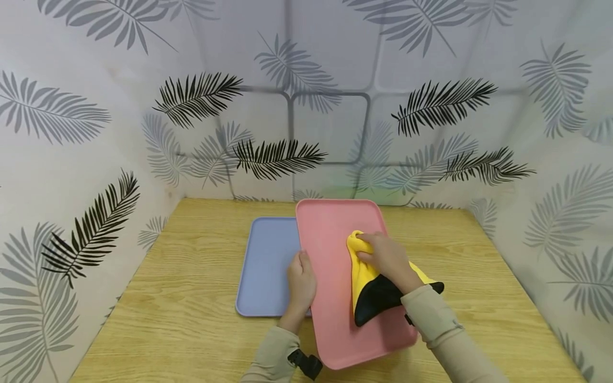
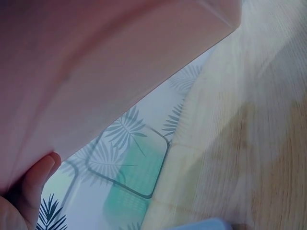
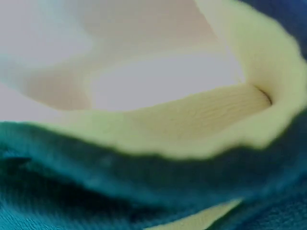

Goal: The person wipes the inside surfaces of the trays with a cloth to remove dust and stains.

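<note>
A pink rectangular tray (image 1: 330, 239) is held up off the table at a tilt, its inner face toward the head camera. My left hand (image 1: 301, 282) grips its left long edge, with the thumb along the rim; in the left wrist view fingers (image 2: 41, 172) lie against the tray's underside (image 2: 105, 72). My right hand (image 1: 387, 258) pinches a bunched yellow and black cloth (image 1: 366, 266) against the tray's inner face. The cloth's black part (image 1: 378, 298) hangs down over the tray, and its folds (image 3: 158, 139) fill much of the right wrist view.
A blue tray (image 1: 268, 266) lies flat on the wooden table (image 1: 191, 276), partly covered by the pink tray in the head view. Leaf-patterned curtains (image 1: 325, 122) stand behind the table and at both sides. A dark wrist camera (image 1: 305, 364) sits on the left sleeve.
</note>
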`<state>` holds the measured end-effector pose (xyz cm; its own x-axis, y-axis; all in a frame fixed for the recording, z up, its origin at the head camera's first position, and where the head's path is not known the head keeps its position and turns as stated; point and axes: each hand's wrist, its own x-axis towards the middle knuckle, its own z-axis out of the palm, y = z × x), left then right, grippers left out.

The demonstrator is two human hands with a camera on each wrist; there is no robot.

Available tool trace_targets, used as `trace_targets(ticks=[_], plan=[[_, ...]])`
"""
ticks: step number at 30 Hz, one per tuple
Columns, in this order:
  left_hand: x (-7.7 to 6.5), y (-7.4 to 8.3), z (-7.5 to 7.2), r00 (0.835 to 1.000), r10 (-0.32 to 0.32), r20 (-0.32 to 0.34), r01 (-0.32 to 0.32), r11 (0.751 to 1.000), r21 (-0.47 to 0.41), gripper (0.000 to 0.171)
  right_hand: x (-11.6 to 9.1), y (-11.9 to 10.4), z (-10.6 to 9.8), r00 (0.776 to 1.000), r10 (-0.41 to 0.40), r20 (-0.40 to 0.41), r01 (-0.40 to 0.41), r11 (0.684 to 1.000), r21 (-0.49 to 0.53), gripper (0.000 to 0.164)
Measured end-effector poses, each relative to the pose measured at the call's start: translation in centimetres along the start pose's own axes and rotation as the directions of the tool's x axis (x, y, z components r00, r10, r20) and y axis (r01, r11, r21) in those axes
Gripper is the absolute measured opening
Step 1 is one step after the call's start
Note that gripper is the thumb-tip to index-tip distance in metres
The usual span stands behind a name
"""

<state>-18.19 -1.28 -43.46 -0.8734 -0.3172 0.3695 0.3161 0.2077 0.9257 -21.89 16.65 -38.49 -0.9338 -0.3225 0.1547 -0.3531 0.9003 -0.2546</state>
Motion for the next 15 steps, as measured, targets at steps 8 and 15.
trace_targets(ticks=[8, 15], plan=[[0.2, 0.2, -0.4, 1.0, 0.021, -0.018, -0.021, 1.0, 0.022, 0.033, -0.1, 3.1, -0.3, 0.997, 0.072, 0.035, -0.07, 0.997, -0.038, 0.042], [0.5, 0.5, -0.5, 1.0, 0.018, 0.009, -0.018, 1.0, 0.02, 0.032, -0.3, 4.3, -0.5, 0.993, 0.115, 0.009, -0.113, 0.984, -0.136, 0.04]])
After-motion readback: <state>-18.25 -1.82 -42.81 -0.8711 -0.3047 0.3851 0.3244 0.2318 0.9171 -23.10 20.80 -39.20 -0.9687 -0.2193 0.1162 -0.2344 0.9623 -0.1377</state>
